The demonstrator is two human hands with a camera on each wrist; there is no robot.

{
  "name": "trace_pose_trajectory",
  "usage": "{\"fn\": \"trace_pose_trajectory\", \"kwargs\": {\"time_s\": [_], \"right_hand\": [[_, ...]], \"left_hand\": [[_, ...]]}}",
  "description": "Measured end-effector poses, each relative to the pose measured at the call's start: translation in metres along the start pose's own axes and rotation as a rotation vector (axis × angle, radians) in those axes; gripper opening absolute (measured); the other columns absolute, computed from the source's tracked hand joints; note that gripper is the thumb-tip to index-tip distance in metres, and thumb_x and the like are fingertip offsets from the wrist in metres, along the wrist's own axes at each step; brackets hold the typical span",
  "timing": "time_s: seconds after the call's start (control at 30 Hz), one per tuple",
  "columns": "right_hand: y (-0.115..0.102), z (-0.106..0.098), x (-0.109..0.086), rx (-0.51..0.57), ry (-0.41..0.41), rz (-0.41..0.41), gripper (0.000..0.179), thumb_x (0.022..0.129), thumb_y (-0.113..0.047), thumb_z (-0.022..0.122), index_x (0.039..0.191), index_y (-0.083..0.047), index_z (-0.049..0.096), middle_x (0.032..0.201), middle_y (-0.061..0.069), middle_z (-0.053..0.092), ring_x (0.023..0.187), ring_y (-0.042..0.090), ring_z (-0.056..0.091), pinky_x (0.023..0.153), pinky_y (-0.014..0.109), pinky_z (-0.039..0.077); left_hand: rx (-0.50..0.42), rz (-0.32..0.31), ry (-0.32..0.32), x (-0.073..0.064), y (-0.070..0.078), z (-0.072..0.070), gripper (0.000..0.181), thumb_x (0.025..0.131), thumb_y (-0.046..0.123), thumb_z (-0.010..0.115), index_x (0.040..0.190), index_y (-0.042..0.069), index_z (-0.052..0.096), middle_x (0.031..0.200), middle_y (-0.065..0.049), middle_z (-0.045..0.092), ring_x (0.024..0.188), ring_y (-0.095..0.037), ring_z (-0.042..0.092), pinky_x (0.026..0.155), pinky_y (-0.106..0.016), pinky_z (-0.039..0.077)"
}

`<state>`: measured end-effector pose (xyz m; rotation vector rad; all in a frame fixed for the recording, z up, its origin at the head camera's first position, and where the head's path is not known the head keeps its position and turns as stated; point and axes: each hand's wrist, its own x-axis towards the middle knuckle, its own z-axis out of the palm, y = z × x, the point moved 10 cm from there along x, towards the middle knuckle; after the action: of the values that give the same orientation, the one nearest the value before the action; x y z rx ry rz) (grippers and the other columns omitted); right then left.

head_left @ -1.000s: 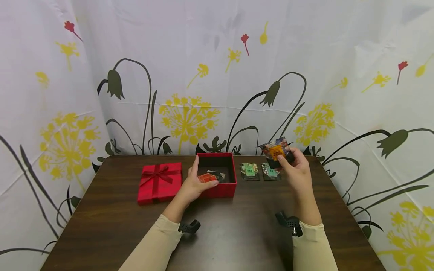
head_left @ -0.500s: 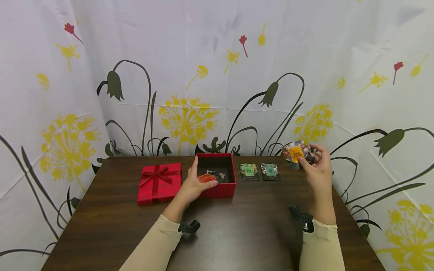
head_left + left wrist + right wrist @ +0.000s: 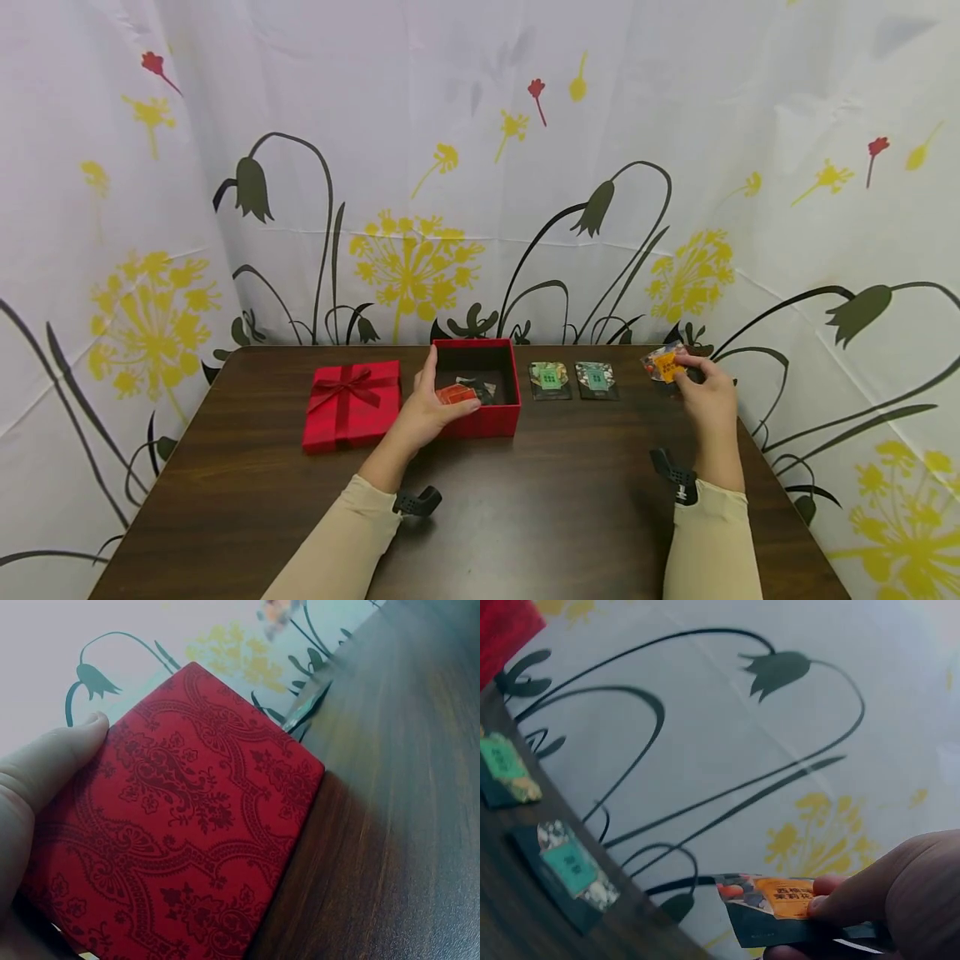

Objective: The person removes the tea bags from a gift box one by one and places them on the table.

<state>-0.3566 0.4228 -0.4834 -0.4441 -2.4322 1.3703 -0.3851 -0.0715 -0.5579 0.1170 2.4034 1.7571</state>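
Observation:
My right hand [image 3: 708, 396] pinches a small dark sachet with an orange label [image 3: 663, 365] between thumb and fingers, low over the far right of the table. The right wrist view shows the thumb on the label of this flat packet [image 3: 757, 919]. My left hand [image 3: 429, 408] holds a red gift box [image 3: 480, 425] at its near left corner, fingers along the left wall and thumb across the front rim. Inside the box lie a red-orange packet [image 3: 456, 394] and a dark packet [image 3: 486, 390]. The left wrist view shows the box's patterned red wall [image 3: 180, 817].
Left of the box lies its red lid [image 3: 367, 421] with a dark red bow. On the right, a green-labelled sachet [image 3: 551, 379] and a teal-labelled sachet [image 3: 597, 381] lie side by side on the dark wooden table [image 3: 525, 508]. Behind the table hangs a floral curtain [image 3: 480, 167].
My right hand has carried the orange-labelled sachet rightward, then lowered it toward the table, to the right of the other two sachets. My left hand has stayed on the box.

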Motion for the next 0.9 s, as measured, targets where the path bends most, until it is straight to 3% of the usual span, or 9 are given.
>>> {"fn": "trace_pose_trajectory", "kwargs": {"time_s": [0.27, 0.47, 0.53, 0.57, 0.63, 0.73, 0.8, 0.9], "right_hand": [[0.029, 0.018, 0.007, -0.092, -0.029, 0.045, 0.040, 0.102, -0.008, 0.065, 0.141, -0.001, 0.068, 0.142, 0.034, 0.064, 0.061, 0.011, 0.070, 0.055, 0.021, 0.052], [0.050, 0.037, 0.009, -0.149, -0.107, 0.066, 0.041, 0.104, -0.011, 0.064, 0.143, 0.000, 0.066, 0.142, 0.037, 0.062, 0.063, 0.010, 0.069, 0.058, 0.021, 0.053], [0.055, 0.042, 0.009, -0.158, -0.131, 0.070, 0.041, 0.105, -0.012, 0.063, 0.143, 0.002, 0.065, 0.145, 0.038, 0.060, 0.066, 0.018, 0.073, 0.063, 0.026, 0.057], [0.057, 0.044, 0.009, -0.171, -0.141, 0.077, 0.041, 0.105, -0.013, 0.063, 0.144, 0.001, 0.065, 0.147, 0.037, 0.059, 0.069, 0.025, 0.076, 0.067, 0.030, 0.060], [0.061, 0.047, 0.009, -0.233, -0.163, 0.071, 0.041, 0.106, -0.014, 0.063, 0.143, 0.003, 0.065, 0.151, 0.037, 0.057, 0.094, 0.039, 0.078, 0.085, 0.044, 0.063], [0.065, 0.052, 0.008, -0.336, -0.200, 0.065, 0.041, 0.108, -0.018, 0.061, 0.142, 0.005, 0.065, 0.155, 0.037, 0.053, 0.133, 0.054, 0.060, 0.113, 0.063, 0.049], [0.066, 0.053, 0.008, -0.390, -0.210, 0.062, 0.042, 0.107, -0.020, 0.061, 0.141, 0.006, 0.066, 0.156, 0.040, 0.049, 0.141, 0.062, 0.046, 0.119, 0.069, 0.037], [0.067, 0.053, 0.005, -0.447, -0.201, 0.074, 0.046, 0.107, -0.025, 0.061, 0.142, 0.004, 0.065, 0.149, 0.046, 0.044, 0.134, 0.068, 0.040, 0.114, 0.072, 0.036]], "left_hand": [[-0.028, 0.021, -0.006, 0.000, 0.004, -0.001, 0.131, 0.087, 0.042, 0.093, 0.175, 0.044, -0.004, 0.180, -0.015, 0.011, 0.160, -0.048, 0.026, 0.125, -0.069, 0.036], [-0.037, 0.022, -0.004, -0.001, 0.003, 0.000, 0.133, 0.085, 0.044, 0.094, 0.175, 0.042, -0.003, 0.180, -0.017, 0.012, 0.156, -0.049, 0.030, 0.123, -0.066, 0.039], [-0.032, 0.020, -0.002, -0.001, 0.002, 0.000, 0.134, 0.084, 0.045, 0.094, 0.175, 0.042, -0.003, 0.180, -0.018, 0.012, 0.156, -0.049, 0.030, 0.123, -0.067, 0.039], [-0.032, 0.019, -0.002, -0.001, 0.002, 0.000, 0.134, 0.084, 0.045, 0.094, 0.175, 0.043, -0.003, 0.180, -0.018, 0.012, 0.157, -0.049, 0.030, 0.123, -0.067, 0.038], [-0.025, 0.013, -0.002, -0.001, 0.002, 0.000, 0.133, 0.084, 0.045, 0.094, 0.175, 0.043, -0.003, 0.180, -0.017, 0.012, 0.157, -0.049, 0.030, 0.124, -0.068, 0.037], [-0.018, 0.008, -0.002, -0.001, 0.002, -0.001, 0.132, 0.085, 0.044, 0.093, 0.175, 0.043, -0.004, 0.180, -0.016, 0.012, 0.158, -0.049, 0.029, 0.124, -0.071, 0.036], [-0.016, 0.006, -0.002, -0.001, 0.002, -0.001, 0.133, 0.085, 0.045, 0.093, 0.175, 0.043, -0.004, 0.179, -0.016, 0.012, 0.158, -0.049, 0.029, 0.124, -0.072, 0.035], [-0.018, 0.009, -0.002, -0.001, 0.002, 0.000, 0.135, 0.083, 0.048, 0.094, 0.175, 0.044, -0.003, 0.179, -0.015, 0.013, 0.158, -0.048, 0.029, 0.124, -0.072, 0.035]]}}
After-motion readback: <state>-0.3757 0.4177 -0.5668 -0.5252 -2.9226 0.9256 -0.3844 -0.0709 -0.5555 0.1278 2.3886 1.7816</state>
